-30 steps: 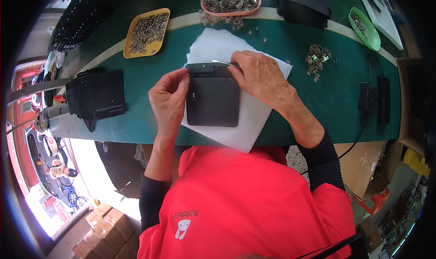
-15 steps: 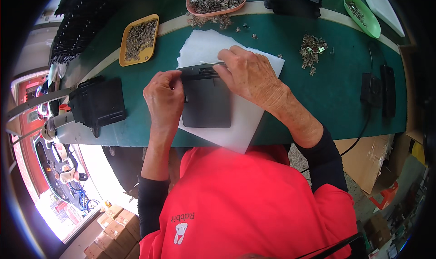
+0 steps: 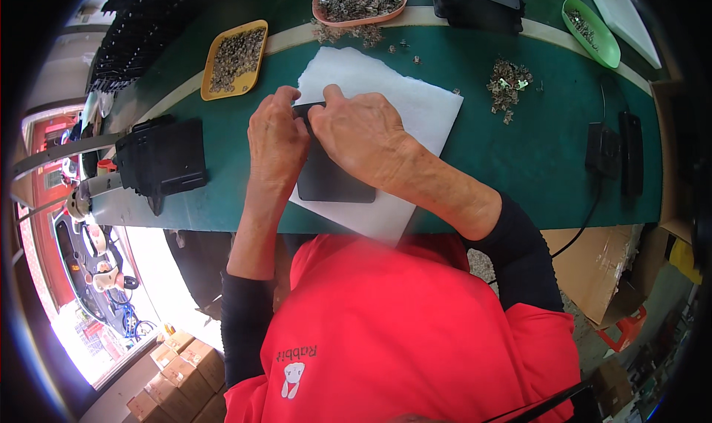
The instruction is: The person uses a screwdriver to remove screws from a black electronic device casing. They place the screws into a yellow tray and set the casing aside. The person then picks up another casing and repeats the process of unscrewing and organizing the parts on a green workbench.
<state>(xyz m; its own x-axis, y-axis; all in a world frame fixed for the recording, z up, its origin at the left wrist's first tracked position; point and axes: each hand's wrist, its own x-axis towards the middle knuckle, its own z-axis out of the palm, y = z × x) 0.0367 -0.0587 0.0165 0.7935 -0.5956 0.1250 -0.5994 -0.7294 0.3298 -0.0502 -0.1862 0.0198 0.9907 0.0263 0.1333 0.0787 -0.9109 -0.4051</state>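
Note:
A flat black plastic panel (image 3: 336, 180) lies on a white foam sheet (image 3: 419, 115) in front of me. My left hand (image 3: 278, 137) is closed at the panel's far left corner, its thumb and fingers gripping the edge. Close beside it, my right hand (image 3: 360, 134) reaches across the panel's far part, its fingers curled together near that same corner. Whatever my right fingertips hold is hidden under the hand. Both hands cover most of the panel's far edge.
Small metal clips fill a yellow tray (image 3: 215, 89), a pink tray (image 3: 317, 11) and a green tray (image 3: 610, 51). A loose clip pile (image 3: 508, 86) lies right. Black plastic parts (image 3: 167, 156) sit left, more (image 3: 475, 4) at the back. A black adapter (image 3: 602, 150) is far right.
My right hand has moved left along the panel's far edge, up to my left hand. The thin pale strip seen at its fingertips before is now out of sight. My left fingers have shifted slightly farther away.

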